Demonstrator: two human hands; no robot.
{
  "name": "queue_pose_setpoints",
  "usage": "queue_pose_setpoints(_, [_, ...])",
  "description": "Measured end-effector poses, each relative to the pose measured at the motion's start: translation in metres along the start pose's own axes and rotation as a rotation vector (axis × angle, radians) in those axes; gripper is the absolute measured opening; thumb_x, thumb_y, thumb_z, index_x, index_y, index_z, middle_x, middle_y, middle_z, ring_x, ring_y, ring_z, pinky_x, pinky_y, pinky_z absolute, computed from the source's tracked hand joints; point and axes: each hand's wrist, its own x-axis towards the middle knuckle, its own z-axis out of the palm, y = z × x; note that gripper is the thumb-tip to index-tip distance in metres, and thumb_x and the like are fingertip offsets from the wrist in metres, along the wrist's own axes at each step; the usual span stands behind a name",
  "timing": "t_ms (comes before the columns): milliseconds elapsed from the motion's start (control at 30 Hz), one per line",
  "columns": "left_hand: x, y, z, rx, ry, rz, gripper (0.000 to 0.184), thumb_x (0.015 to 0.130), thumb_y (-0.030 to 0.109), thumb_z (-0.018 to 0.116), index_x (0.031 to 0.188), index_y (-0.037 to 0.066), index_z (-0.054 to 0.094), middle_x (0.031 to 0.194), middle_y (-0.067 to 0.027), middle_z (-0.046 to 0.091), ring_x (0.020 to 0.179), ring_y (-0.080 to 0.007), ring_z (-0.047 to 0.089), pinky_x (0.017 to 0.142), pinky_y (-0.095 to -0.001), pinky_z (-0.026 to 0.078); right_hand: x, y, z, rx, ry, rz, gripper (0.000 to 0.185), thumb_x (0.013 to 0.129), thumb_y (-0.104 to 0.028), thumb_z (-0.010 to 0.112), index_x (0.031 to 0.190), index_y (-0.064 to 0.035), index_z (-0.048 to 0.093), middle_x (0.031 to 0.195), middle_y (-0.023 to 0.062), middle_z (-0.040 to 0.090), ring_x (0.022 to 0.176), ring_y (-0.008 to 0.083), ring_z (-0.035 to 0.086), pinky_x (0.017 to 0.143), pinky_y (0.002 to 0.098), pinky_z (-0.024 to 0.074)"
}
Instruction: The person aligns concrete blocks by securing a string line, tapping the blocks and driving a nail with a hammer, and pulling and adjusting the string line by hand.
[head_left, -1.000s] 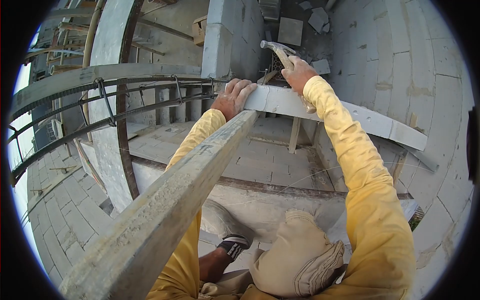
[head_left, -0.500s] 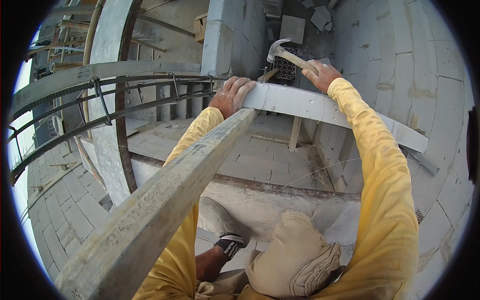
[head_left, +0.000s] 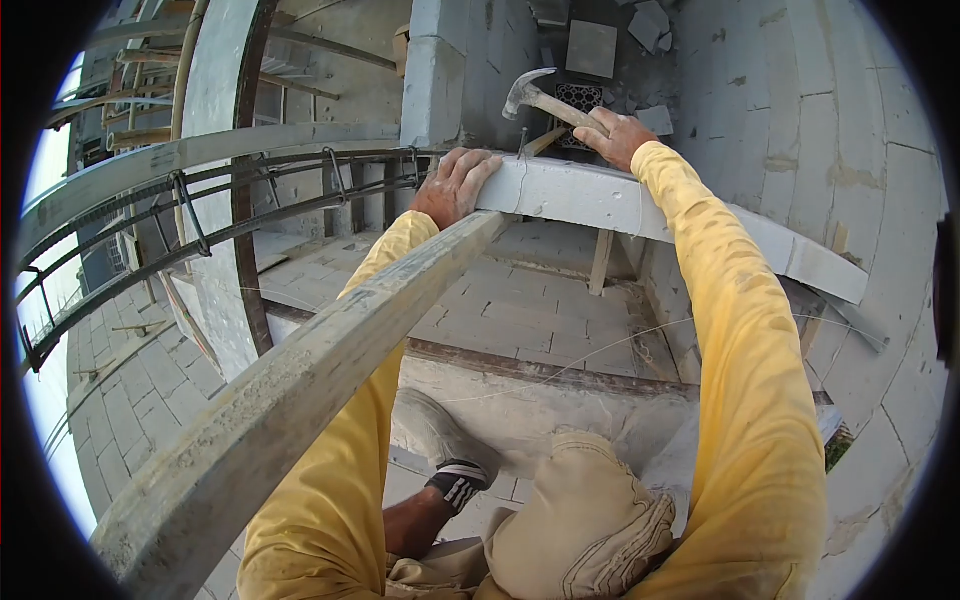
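Observation:
In the head view, a long white beam runs from the centre toward the right. My left hand grips its left end, fingers close together and bent over the edge. Just under that end is the top of a rough wooden post, which slants down to the lower left. My right hand is closed around the wooden handle of a claw hammer. The hammer's head is raised beyond the beam, above a nail that stands upright near the left end. A thin string hangs by the nail.
Curved rebar with stirrups extends left from the beam's end. Block walls rise ahead, and a large block surface spans the right. Broken blocks lie below. A ledge crosses in front of my shoe.
My right hand has carried the hammer leftward and slightly up, closer to above the nail. My left hand stays at the beam's end. The view has shifted a little.

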Motion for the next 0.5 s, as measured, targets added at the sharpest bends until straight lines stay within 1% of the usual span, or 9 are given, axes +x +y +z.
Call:
queue_pose_setpoints(33, [-0.001, 0.000, 0.001, -0.005, -0.003, 0.002, 0.075, 0.075, 0.029, 0.076, 0.139, 0.012, 0.041, 0.138, -0.0121, 0.044, 0.133, -0.0352, 0.037, 0.111, -0.0465, 0.038, -0.003, -0.001, -0.003, 0.054, 0.064, 0.019, 0.060, 0.091, -0.065, 0.047, 0.116, -0.0116, 0.056, 0.110, 0.0232, 0.065, 0.104, 0.0418, 0.060, 0.092, 0.0490, 0.0451])
queue_pose_setpoints(67, [0.001, -0.001, 0.001, -0.009, -0.002, 0.004, 0.075, 0.075, 0.030, 0.076, 0.139, 0.013, 0.041, 0.139, -0.0120, 0.044, 0.133, -0.0352, 0.037, 0.111, -0.0464, 0.038, 0.005, 0.011, 0.003, 0.060, 0.179, -0.027, 0.059, 0.091, -0.064, 0.049, 0.121, -0.0135, 0.056, 0.105, 0.0221, 0.067, 0.101, 0.0419, 0.062, 0.090, 0.0476, 0.0470])
queue_pose_setpoints(133, [0.000, 0.000, 0.000, -0.013, -0.007, 0.001, 0.075, 0.076, 0.030, 0.076, 0.139, 0.013, 0.040, 0.139, -0.0120, 0.044, 0.134, -0.0350, 0.036, 0.111, -0.0464, 0.038, 0.006, 0.019, -0.002, 0.180, 0.280, -0.052, 0.061, 0.090, -0.065, 0.050, 0.123, -0.0136, 0.055, 0.104, 0.0233, 0.067, 0.100, 0.0428, 0.063, 0.088, 0.0476, 0.0481])
queue_pose_setpoints(233, [0.000, 0.002, -0.002, -0.014, -0.019, -0.009, 0.077, 0.075, 0.030, 0.077, 0.140, 0.013, 0.039, 0.140, -0.0123, 0.043, 0.135, -0.0347, 0.035, 0.112, -0.0465, 0.037, -0.003, 0.020, -0.002, 0.139, 0.203, -0.050, 0.062, 0.089, -0.065, 0.051, 0.124, -0.0135, 0.054, 0.103, 0.0232, 0.068, 0.098, 0.0428, 0.064, 0.087, 0.0474, 0.0491])
queue_pose_setpoints(267, [-0.001, 0.004, -0.003, -0.015, -0.019, -0.017, 0.077, 0.075, 0.030, 0.077, 0.140, 0.013, 0.039, 0.140, -0.0124, 0.043, 0.136, -0.0345, 0.035, 0.112, -0.0465, 0.036, 0.000, 0.017, 0.002, -0.072, 0.083, -0.011, 0.062, 0.089, -0.064, 0.053, 0.124, -0.0133, 0.053, 0.104, 0.0232, 0.067, 0.100, 0.0417, 0.064, 0.089, 0.0472, 0.0487])
queue_pose_setpoints(333, [0.003, 0.003, -0.002, -0.004, -0.023, -0.005, 0.078, 0.074, 0.031, 0.077, 0.140, 0.013, 0.039, 0.140, -0.0125, 0.043, 0.136, -0.0343, 0.034, 0.113, -0.0464, 0.035, 0.003, 0.011, 0.001, -0.159, -0.015, 0.016, 0.061, 0.089, -0.063, 0.053, 0.124, -0.0129, 0.053, 0.104, 0.0236, 0.067, 0.102, 0.0408, 0.063, 0.091, 0.0472, 0.0482])
queue_pose_setpoints(433, [-0.001, -0.002, 0.000, 0.006, -0.043, -0.004, 0.078, 0.075, 0.031, 0.077, 0.140, 0.013, 0.039, 0.141, -0.0122, 0.042, 0.136, -0.0339, 0.034, 0.114, -0.0460, 0.034, 0.005, 0.008, -0.010, -0.068, 0.038, 0.011, 0.061, 0.089, -0.063, 0.053, 0.124, -0.0124, 0.053, 0.106, 0.0228, 0.067, 0.103, 0.0415, 0.063, 0.091, 0.0478, 0.0474])
queue_pose_setpoints(467, [0.001, 0.000, -0.004, -0.009, -0.048, -0.014, 0.078, 0.075, 0.031, 0.077, 0.140, 0.014, 0.039, 0.141, -0.0120, 0.042, 0.137, -0.0338, 0.034, 0.114, -0.0459, 0.035, 0.004, 0.010, -0.006, -0.013, 0.205, 0.004, 0.059, 0.090, -0.061, 0.054, 0.122, -0.0119, 0.054, 0.106, 0.0220, 0.067, 0.101, 0.0421, 0.063, 0.090, 0.0483, 0.0474])
queue_pose_setpoints(500, [0.001, 0.004, -0.006, -0.028, -0.054, -0.026, 0.077, 0.075, 0.031, 0.077, 0.140, 0.014, 0.039, 0.142, -0.0117, 0.041, 0.137, -0.0336, 0.033, 0.113, -0.0457, 0.035, 0.005, 0.013, -0.010, 0.058, 0.239, -0.015, 0.058, 0.089, -0.061, 0.054, 0.121, -0.0121, 0.054, 0.106, 0.0220, 0.067, 0.101, 0.0424, 0.063, 0.090, 0.0485, 0.0474])
